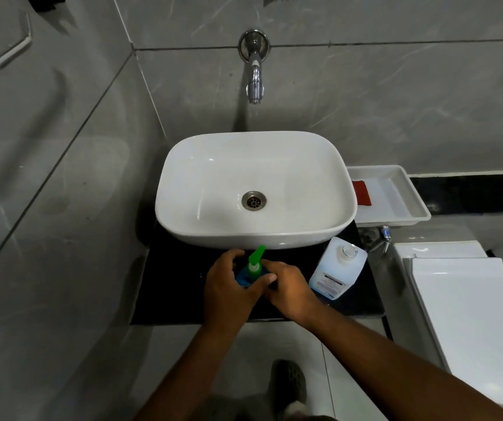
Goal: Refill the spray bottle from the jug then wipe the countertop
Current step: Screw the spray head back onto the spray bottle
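Observation:
A blue spray bottle (243, 274) with a green trigger head stands upright on the black countertop (174, 287), just in front of the white basin. My left hand (229, 287) wraps around the bottle's body from the left. My right hand (289, 288) presses against the bottle from the right, fingers at its neck. A clear jug (336, 267) with a round cap and a pale label stands upright to the right of my hands, apart from them. A red cloth (362, 193) lies in a white tray behind the jug.
The white basin (183, 183) fills the middle of the counter under a chrome wall tap (255, 75). The white tray (408, 196) sits at the basin's right. A white toilet tank and lid (468, 314) stand at the right. Grey tiled walls close in on the left.

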`<state>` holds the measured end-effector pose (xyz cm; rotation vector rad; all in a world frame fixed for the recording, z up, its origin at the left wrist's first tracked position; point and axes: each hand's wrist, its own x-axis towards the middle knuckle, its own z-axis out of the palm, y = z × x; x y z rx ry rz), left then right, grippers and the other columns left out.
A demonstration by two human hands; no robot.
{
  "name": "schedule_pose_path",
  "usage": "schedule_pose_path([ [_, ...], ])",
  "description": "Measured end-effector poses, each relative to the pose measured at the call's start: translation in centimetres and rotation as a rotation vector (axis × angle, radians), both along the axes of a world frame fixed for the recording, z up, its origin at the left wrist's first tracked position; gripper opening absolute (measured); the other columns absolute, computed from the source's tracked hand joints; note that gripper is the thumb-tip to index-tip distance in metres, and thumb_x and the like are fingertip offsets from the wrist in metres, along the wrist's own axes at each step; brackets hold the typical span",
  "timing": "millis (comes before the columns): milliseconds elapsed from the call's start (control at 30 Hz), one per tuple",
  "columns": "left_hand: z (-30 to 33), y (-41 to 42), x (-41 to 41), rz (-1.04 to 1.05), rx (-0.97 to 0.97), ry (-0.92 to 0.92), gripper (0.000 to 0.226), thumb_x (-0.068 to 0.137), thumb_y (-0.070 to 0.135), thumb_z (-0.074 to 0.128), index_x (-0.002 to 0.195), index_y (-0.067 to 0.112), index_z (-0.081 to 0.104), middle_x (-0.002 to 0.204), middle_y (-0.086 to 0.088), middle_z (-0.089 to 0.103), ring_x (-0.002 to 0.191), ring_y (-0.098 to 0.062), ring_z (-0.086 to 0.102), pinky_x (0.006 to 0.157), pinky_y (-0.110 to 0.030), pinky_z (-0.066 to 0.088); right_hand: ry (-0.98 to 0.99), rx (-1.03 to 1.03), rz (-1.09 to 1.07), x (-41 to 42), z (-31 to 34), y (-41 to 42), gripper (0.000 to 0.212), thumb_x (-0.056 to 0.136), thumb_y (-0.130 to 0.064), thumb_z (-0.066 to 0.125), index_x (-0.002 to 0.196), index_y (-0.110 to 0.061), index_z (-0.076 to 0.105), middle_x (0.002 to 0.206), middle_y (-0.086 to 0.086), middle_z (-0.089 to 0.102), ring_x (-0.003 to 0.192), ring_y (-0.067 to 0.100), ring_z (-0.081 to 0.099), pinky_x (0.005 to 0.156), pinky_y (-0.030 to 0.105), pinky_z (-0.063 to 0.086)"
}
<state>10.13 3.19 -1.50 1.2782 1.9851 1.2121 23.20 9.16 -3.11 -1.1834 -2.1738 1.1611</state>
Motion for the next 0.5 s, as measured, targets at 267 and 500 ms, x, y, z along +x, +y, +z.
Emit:
schedule_pose_path([
  [267,0.35,0.25,0.37,-0.108,0.013,-0.071,0.052,0.073,0.014,0.071,0.121,0.023,0.055,0.111,0.016,0.055,0.104,0.005,0.053,0.089,-0.017,0.047,-0.010,0.012,0.014,0.13,-0.27,0.10,0.039,0.080,-0.016,0.074,0.118,-0.016,0.064,0.111,0.006,0.067,0.098,0.015,0.065,0.085,0.029,0.054],
  [500,0.60,0.32,0.08,-0.047,-0.045,-0.124,0.038,0.072,0.012,0.072,0.109,0.013,0.061,0.118,-0.006,0.062,0.106,-0.016,0.059,0.089,-0.032,0.050,-0.010,0.004,0.012,0.01,-0.43,0.18,0.046,0.079,-0.017,0.076,0.121,-0.021,0.061,0.111,0.001,0.066,0.095,0.007,0.061,0.080,0.006,0.046],
])
